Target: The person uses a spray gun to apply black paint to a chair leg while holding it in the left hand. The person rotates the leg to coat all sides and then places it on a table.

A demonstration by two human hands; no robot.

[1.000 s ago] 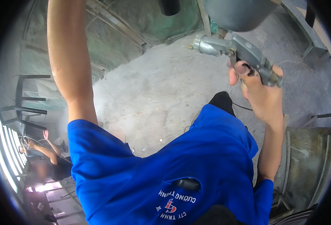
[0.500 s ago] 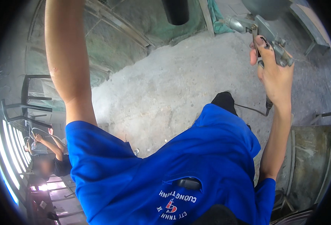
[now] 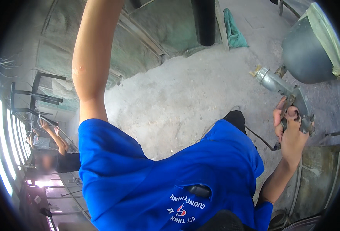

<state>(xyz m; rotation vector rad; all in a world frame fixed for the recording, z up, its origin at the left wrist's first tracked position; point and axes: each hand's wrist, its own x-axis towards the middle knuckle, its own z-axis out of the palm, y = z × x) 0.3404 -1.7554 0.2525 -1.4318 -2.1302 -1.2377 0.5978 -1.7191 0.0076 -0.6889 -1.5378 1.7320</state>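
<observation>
At the right, my right hand [image 3: 291, 125] is wrapped round the handle of a metal spray gun [image 3: 301, 102], with fingers over its trigger. The gun's nozzle points up and left, away from my body. A large dark grey cup [image 3: 307, 52] joins the gun through a short fitting, and pale green tape or cloth runs along its rim. Below the hand, a thin dark hose [image 3: 259, 136] leads off to the left. My left arm [image 3: 93, 61] is raised and runs out past the top edge, so its hand is hidden. Near it hangs a dark cylinder [image 3: 204, 23], its upper end cut off.
Green-grey stained panels [image 3: 139, 46] line the far left. A green cloth bag [image 3: 234, 32] lies on the concrete floor [image 3: 177, 92]. Dark metal frames [image 3: 37, 96] and a co-worker [image 3: 64, 159] with raised arms are at the left. A stained box [image 3: 318, 181] stands lower right.
The spray gun and my right hand have come lower and slightly right, showing more of the cup. The view has shifted, so my left arm and the dark cylinder appear further right.
</observation>
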